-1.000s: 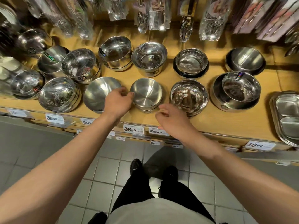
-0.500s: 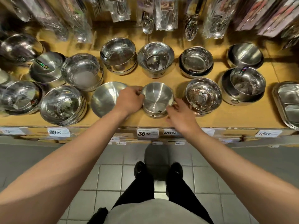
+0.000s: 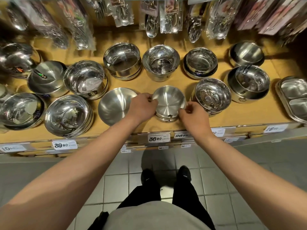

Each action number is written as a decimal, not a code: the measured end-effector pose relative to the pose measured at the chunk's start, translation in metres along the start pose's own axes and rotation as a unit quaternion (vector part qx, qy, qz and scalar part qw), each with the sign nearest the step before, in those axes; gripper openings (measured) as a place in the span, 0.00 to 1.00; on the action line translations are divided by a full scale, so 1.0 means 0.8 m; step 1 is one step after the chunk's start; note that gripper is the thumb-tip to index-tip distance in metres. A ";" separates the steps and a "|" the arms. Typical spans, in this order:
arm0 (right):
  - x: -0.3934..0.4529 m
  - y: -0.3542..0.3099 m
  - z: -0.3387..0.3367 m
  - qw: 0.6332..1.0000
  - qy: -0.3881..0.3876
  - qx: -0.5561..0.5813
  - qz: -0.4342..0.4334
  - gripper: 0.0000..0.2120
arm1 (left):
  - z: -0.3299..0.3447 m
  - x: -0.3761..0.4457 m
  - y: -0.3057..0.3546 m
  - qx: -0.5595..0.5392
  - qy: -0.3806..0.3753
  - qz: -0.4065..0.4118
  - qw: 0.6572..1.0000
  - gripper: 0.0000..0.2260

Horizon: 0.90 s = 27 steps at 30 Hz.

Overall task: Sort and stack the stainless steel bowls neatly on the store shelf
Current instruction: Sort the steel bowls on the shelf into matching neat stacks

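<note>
A small brushed steel bowl (image 3: 168,101) sits on top of a short stack at the front middle of the wooden shelf (image 3: 249,113). My left hand (image 3: 142,107) pinches its left rim. On the opposite side, my right hand (image 3: 193,116) pinches the right rim. A wider matte bowl (image 3: 114,105) lies just left of my left hand. A shiny stack of bowls (image 3: 213,96) stands right of the held bowl. Several more bowl stacks fill the shelf in two rows.
Packaged spoons and utensils (image 3: 151,25) hang above the back row. A divided steel tray (image 3: 294,97) lies at the far right. Price tags (image 3: 159,138) line the shelf's front edge. Grey floor tiles and my feet are below.
Both hands have closed in on the small bowl: the left moved from the matte bowl's edge to the small bowl's left rim, and the right reached up to its right rim.
</note>
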State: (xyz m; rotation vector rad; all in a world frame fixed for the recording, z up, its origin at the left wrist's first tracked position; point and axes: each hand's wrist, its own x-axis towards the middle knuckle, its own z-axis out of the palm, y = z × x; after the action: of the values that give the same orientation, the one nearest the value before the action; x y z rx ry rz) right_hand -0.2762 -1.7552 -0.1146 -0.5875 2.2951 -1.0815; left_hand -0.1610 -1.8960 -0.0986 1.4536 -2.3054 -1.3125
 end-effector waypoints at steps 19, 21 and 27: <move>-0.040 -0.046 -0.031 0.991 -0.017 -0.131 -0.011 0.18 | -0.071 -0.053 -0.017 -0.036 0.008 -0.013 0.999 0.11; -0.044 -0.068 -0.029 0.990 -0.006 -0.136 -0.045 0.14 | -0.092 -0.064 -0.027 -0.034 0.028 -0.017 0.999 0.12; -0.062 -0.136 -0.001 0.988 -0.063 -0.044 -0.134 0.11 | -0.141 -0.107 -0.050 -0.158 0.101 -0.052 0.981 0.13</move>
State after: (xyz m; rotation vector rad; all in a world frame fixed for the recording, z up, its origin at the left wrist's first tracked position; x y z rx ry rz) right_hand -0.2213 -1.7894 -0.0141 -0.9949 2.2056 -1.0338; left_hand -0.0311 -1.9035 -0.0295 1.5330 -1.8216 -1.4050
